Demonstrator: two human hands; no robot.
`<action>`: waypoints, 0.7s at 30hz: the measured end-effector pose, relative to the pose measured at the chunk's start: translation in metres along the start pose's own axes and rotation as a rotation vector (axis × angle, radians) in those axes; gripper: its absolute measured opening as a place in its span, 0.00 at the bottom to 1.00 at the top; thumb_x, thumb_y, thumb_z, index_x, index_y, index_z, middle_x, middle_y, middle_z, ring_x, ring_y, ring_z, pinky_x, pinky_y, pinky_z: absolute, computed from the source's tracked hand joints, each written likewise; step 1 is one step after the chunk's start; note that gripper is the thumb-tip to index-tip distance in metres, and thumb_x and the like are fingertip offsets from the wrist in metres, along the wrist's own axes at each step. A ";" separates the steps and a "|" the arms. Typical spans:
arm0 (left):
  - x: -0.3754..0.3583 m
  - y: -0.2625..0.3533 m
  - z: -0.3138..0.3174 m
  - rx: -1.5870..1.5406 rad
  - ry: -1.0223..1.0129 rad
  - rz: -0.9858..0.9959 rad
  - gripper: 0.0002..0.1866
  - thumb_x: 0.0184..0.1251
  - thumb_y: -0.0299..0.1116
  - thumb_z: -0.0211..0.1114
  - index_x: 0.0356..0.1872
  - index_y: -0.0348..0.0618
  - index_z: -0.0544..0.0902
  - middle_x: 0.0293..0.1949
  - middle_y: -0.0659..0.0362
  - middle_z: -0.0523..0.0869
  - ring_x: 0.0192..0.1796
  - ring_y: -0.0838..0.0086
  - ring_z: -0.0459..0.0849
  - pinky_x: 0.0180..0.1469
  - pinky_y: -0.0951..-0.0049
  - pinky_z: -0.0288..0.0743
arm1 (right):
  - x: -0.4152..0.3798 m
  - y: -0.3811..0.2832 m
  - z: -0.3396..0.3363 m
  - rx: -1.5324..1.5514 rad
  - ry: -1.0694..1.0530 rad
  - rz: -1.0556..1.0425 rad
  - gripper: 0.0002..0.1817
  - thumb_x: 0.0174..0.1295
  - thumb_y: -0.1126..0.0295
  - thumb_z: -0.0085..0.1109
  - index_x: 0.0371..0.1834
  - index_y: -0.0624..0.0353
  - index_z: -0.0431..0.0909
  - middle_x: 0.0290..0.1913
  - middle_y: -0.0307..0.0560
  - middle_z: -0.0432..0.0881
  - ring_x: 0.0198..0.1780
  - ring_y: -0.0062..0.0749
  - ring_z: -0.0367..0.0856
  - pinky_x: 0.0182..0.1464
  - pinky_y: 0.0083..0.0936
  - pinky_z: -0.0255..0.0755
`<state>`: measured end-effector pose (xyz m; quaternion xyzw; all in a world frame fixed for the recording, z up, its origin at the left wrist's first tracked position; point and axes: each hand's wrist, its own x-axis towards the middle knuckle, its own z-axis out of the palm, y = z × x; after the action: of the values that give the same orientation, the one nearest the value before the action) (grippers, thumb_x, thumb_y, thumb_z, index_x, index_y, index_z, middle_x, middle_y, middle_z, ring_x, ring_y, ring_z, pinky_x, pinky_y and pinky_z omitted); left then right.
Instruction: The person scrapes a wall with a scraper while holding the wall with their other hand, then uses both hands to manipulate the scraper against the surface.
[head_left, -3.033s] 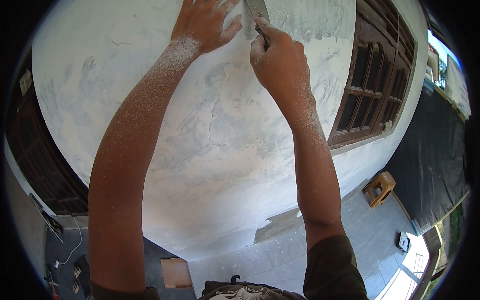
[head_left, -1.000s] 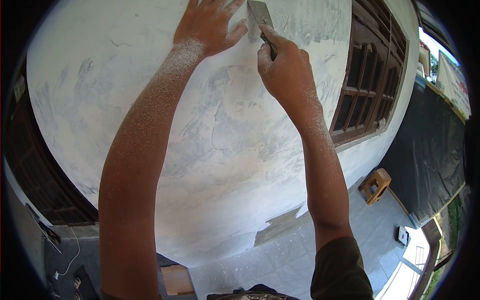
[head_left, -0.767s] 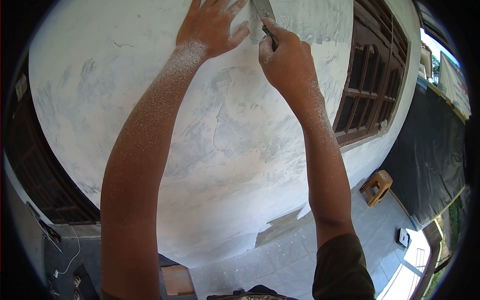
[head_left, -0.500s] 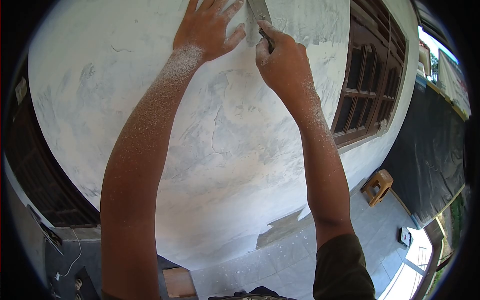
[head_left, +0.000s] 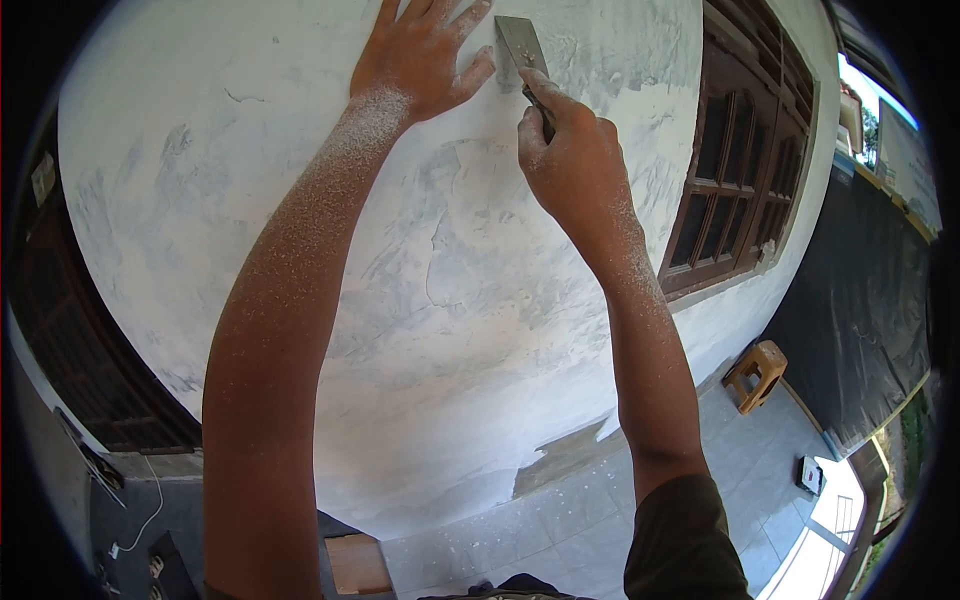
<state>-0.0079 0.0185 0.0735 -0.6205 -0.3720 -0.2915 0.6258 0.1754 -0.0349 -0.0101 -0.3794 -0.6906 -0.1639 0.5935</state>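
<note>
My right hand (head_left: 575, 145) is wrapped round the dark handle of a putty knife (head_left: 522, 45), its index finger laid along the metal blade. The blade points up and lies close to the white, patchy wall (head_left: 480, 230); whether its edge touches cannot be made out. Left of it, my left hand (head_left: 420, 60) rests on the wall with fingers spread, the fingertips partly cut off by the top of the view. Pale dust coats both hands and forearms. Cracks and grey scraped patches mark the wall.
A brown wooden window (head_left: 740, 150) is to the right. Near the wall's foot stands a tan plastic stool (head_left: 757, 376) on grey tiles (head_left: 580, 510) scattered with white flakes. A dark sheet (head_left: 850, 300) hangs at right; a white cable (head_left: 155, 510) lies lower left.
My right hand and the putty knife have moved slightly down the wall, so more of the blade shows. My left hand stays nearly in place.
</note>
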 end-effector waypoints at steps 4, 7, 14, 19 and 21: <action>0.000 0.000 0.001 0.032 -0.041 -0.011 0.37 0.75 0.56 0.48 0.78 0.44 0.63 0.82 0.50 0.55 0.84 0.59 0.47 0.83 0.46 0.34 | 0.022 -0.006 -0.004 0.015 0.010 0.016 0.20 0.70 0.70 0.56 0.64 0.58 0.81 0.42 0.61 0.89 0.40 0.50 0.91 0.46 0.44 0.87; 0.001 -0.001 0.005 0.024 0.029 0.000 0.37 0.75 0.56 0.49 0.78 0.44 0.63 0.82 0.50 0.55 0.84 0.60 0.47 0.84 0.47 0.34 | 0.010 -0.003 -0.004 0.020 -0.012 0.028 0.20 0.70 0.70 0.56 0.64 0.58 0.81 0.42 0.61 0.89 0.40 0.50 0.91 0.46 0.44 0.87; 0.001 -0.001 0.007 0.021 -0.007 -0.009 0.37 0.75 0.55 0.48 0.78 0.44 0.63 0.82 0.50 0.55 0.84 0.60 0.47 0.83 0.47 0.34 | 0.018 0.000 -0.002 0.018 0.033 -0.022 0.20 0.70 0.69 0.55 0.64 0.58 0.81 0.43 0.61 0.89 0.40 0.50 0.91 0.46 0.44 0.87; 0.002 0.000 0.001 -0.022 0.005 -0.023 0.37 0.74 0.55 0.49 0.78 0.44 0.63 0.82 0.50 0.55 0.84 0.59 0.47 0.83 0.46 0.34 | -0.002 0.003 -0.003 -0.026 -0.019 -0.019 0.20 0.70 0.69 0.56 0.64 0.57 0.81 0.43 0.61 0.89 0.40 0.49 0.91 0.47 0.43 0.87; 0.004 0.000 -0.003 -0.007 -0.034 -0.029 0.37 0.74 0.55 0.49 0.78 0.44 0.62 0.82 0.50 0.55 0.84 0.59 0.47 0.83 0.46 0.34 | 0.014 0.003 0.000 0.000 0.018 -0.036 0.20 0.70 0.69 0.56 0.64 0.57 0.81 0.43 0.61 0.89 0.40 0.50 0.91 0.47 0.43 0.87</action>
<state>-0.0054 0.0158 0.0771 -0.6221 -0.3905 -0.2910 0.6131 0.1774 -0.0280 0.0025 -0.3655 -0.6919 -0.1780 0.5967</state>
